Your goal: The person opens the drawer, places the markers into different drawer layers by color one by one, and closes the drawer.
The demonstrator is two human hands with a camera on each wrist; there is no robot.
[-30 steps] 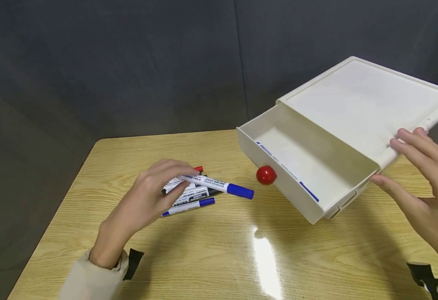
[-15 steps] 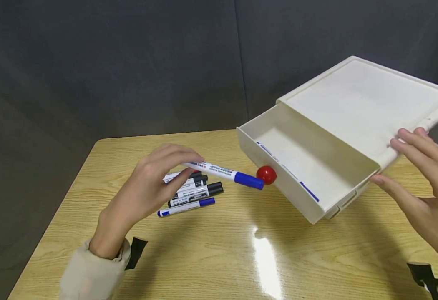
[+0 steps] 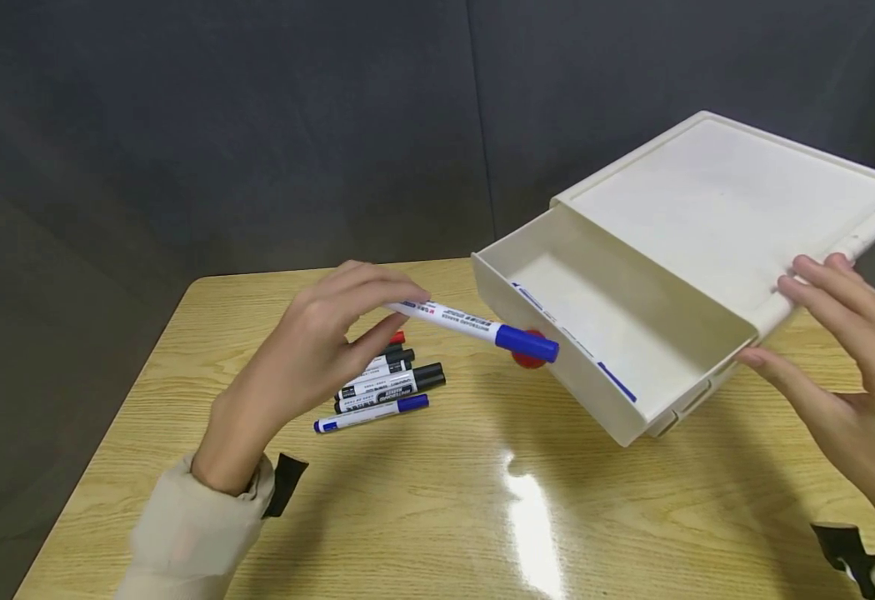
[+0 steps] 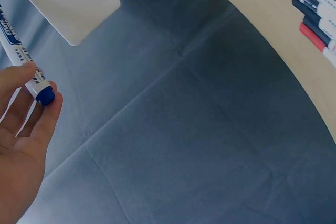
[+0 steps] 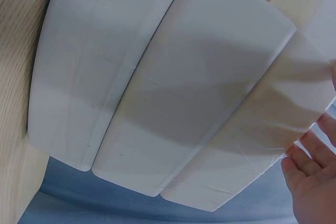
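My left hand pinches a white whiteboard marker with a blue cap between thumb and fingertips. The marker is held above the table, cap pointing right, its cap overlapping the red round knob of the pulled-out drawer in the head view. My right hand rests on the near right edge of the white drawer cabinet, fingers on top and thumb low on its side. Inside the drawer, slivers of blue and white marker show behind the front wall.
Several capped whiteboard markers, with black, red and blue caps, lie in a bunch on the wooden table below my left hand. A dark cloth hangs behind the table's far edge.
My left hand has lifted the blue-capped marker off the bunch and carried it up and right toward the drawer. The right hand and the cabinet hold almost the same place.
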